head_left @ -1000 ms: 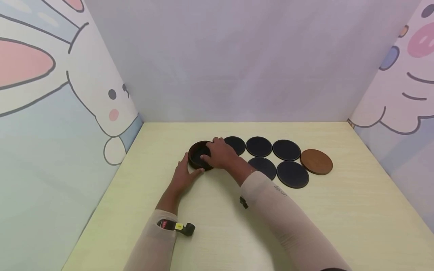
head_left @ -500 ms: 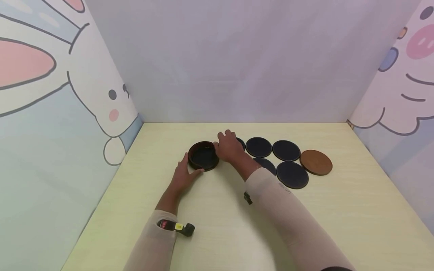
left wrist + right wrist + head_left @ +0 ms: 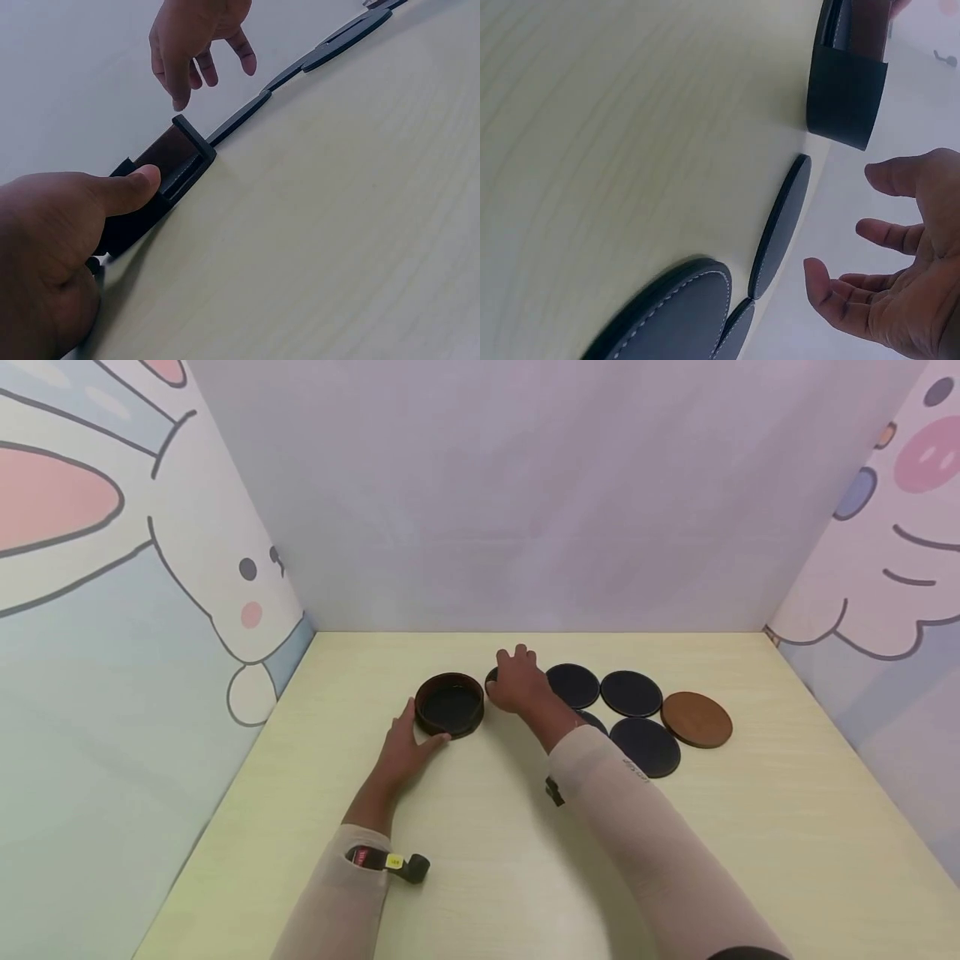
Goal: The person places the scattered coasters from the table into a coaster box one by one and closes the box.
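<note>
My left hand (image 3: 400,752) grips the side of a round dark coaster holder (image 3: 424,724), its thumb lying along the rim in the left wrist view. The holder has a brown inner wall, a notch in its side and a dark disc at the bottom. Right of it, my right hand (image 3: 519,681) is raised above a black round coaster (image 3: 781,221) and mostly hides it in the head view. In the right wrist view its fingers are loosely bent and spread, with nothing between them.
More black coasters with stitched edges, among them a back one (image 3: 572,685) and a front one (image 3: 645,747), lie flat in two rows. A brown disc (image 3: 696,720) lies at their right end. A pale wall (image 3: 525,510) rises behind the table (image 3: 480,860).
My right hand has come out of the holder and moved right, over the nearest coaster. The left hand stays at the holder.
</note>
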Demonstrator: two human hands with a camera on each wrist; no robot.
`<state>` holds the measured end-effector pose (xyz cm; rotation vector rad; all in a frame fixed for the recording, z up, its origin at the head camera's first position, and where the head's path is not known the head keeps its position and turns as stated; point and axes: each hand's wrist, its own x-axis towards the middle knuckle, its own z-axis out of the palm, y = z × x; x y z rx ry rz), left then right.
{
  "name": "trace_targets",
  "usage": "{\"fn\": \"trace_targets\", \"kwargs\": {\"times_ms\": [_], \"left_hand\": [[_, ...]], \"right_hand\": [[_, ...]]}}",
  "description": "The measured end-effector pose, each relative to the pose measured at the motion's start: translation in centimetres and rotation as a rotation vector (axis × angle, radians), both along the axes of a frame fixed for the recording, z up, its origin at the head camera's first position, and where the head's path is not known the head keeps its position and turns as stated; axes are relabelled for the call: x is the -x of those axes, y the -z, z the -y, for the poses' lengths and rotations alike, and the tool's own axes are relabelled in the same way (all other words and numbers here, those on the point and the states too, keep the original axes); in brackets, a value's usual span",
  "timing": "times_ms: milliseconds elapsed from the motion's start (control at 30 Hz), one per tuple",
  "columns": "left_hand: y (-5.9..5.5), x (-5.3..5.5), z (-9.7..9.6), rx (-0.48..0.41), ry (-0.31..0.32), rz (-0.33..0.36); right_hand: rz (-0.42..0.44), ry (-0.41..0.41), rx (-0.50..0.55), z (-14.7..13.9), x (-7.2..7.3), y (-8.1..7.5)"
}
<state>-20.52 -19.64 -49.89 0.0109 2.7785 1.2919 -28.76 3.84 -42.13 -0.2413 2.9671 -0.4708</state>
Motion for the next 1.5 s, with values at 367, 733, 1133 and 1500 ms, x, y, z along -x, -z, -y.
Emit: {"fn": "trace_targets", "kwargs": {"times_ms": [367, 733, 1133, 1500], "left_hand": [[0.0, 0.2, 0.0, 0.002, 0.001, -0.006], [0.2, 0.3, 0.0, 0.01, -0.007, 0.005], [0.1, 0.2, 0.0, -0.006, -0.015, 0.022], [0.1, 0.2, 0.0, 0.009, -0.002, 0.013]], "right_hand": [[0.065, -0.019, -0.013, -0.7, 0.0, 0.1], [0.099, -0.032, -0.046, -0.4, 0.0, 0.6], [0.079, -0.007, -0.092, -0.6, 0.2, 1.4], [0.119, -0.043, -0.14, -1.7, 0.6, 1.6]]}}
